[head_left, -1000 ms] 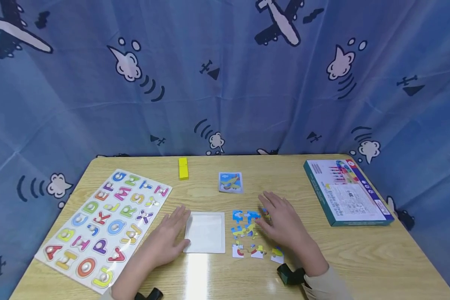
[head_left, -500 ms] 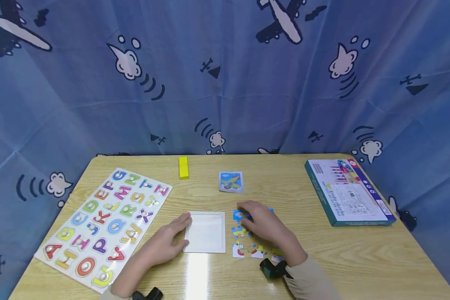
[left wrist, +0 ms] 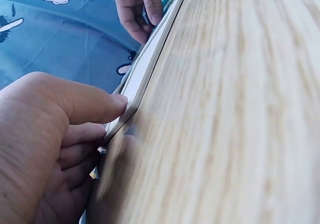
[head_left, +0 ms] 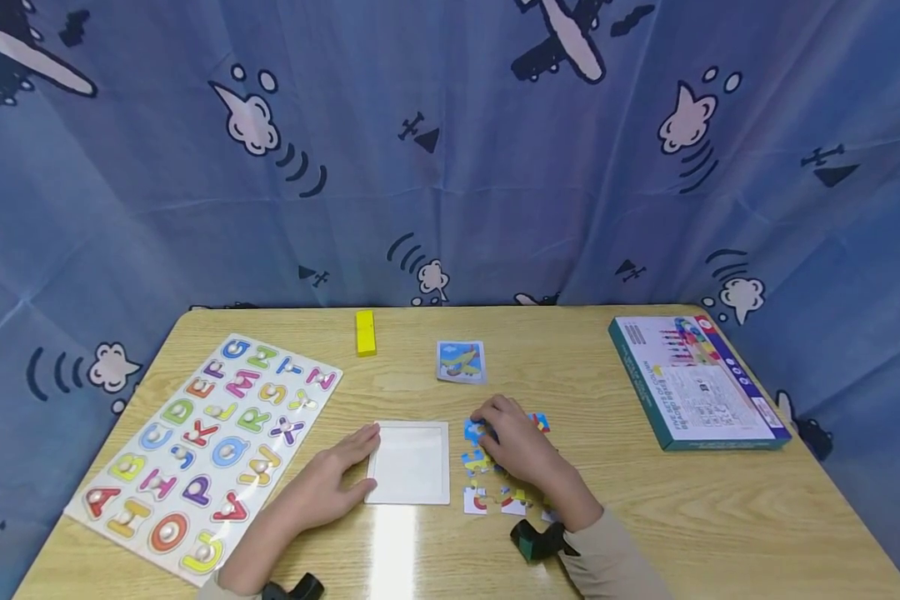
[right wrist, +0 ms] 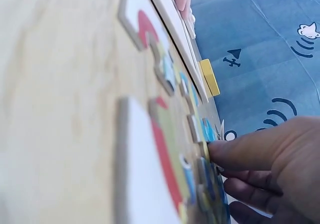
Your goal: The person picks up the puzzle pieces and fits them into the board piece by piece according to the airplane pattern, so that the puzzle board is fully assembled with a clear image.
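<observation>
A white square puzzle tray lies flat on the table in the head view. My left hand rests at its left side, thumb and fingertips touching the edge; the left wrist view shows the thumb at the tray's corner. Right of the tray lie several jigsaw pieces with blue, yellow and red print. Over their far rows is my right hand, thumb and fingers pinching a blue puzzle piece at the far left of the group. The palm hides some pieces. In the right wrist view the thumb is down among the pieces.
An alphabet peg board lies on the left. Behind the tray are a yellow block and an airplane picture card. A flat green-edged box sits at the right, and a blue curtain hangs behind the table.
My right hand has moved left from the right side of the pieces to the far-left blue one, and its fingers have drawn together. The left hand has stayed at the tray's edge.
</observation>
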Demonstrator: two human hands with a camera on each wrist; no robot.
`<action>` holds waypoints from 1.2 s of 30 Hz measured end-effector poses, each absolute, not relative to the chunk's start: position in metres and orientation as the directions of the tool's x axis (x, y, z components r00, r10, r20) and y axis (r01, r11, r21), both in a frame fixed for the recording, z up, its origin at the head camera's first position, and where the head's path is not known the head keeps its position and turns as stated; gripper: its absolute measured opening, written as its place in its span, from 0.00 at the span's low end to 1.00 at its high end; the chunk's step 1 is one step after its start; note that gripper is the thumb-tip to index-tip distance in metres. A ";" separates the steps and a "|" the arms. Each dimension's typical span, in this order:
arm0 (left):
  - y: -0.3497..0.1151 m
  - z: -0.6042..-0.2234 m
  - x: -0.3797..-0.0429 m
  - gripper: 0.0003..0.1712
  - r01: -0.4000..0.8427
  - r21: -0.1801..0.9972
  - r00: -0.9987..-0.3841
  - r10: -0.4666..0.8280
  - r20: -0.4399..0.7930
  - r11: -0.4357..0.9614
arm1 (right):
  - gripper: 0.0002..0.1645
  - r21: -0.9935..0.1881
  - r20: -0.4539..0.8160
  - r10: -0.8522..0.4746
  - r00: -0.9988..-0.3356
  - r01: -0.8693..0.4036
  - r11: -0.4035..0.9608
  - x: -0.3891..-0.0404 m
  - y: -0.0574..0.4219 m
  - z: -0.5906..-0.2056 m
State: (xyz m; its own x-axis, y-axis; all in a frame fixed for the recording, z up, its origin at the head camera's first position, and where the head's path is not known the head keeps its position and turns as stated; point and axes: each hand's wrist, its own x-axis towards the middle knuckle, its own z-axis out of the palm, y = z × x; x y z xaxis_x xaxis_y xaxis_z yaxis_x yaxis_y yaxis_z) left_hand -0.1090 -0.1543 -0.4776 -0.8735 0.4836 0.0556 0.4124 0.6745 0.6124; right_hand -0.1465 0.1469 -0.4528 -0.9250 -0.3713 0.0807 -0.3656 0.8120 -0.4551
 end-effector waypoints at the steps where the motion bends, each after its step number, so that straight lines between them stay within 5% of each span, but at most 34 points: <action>1: -0.154 -0.478 -0.109 0.34 0.410 0.614 -0.875 0.482 0.055 0.675 | 0.14 -0.452 0.086 -0.368 -0.926 -0.365 0.814 -0.147 0.147 -0.453; 20: -0.157 -0.480 -0.110 0.34 0.401 0.627 -0.879 0.473 0.058 0.668 | 0.17 -0.536 0.110 -0.413 -0.904 -0.404 0.741 -0.142 0.135 -0.444; 36: -0.156 -0.478 -0.111 0.35 0.393 0.628 -0.881 0.471 0.049 0.671 | 0.18 -0.469 0.120 -0.554 -0.824 -0.539 0.699 -0.143 0.087 -0.439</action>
State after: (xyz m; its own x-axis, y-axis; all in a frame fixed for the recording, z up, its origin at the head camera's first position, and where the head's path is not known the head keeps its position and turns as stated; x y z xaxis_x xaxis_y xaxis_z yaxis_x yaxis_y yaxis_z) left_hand -0.1107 -0.1561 -0.4778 -0.8810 0.4706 0.0490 0.3935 0.6712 0.6282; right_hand -0.1432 0.0871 -0.4391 -0.8237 -0.5542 0.1202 -0.5391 0.6993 -0.4694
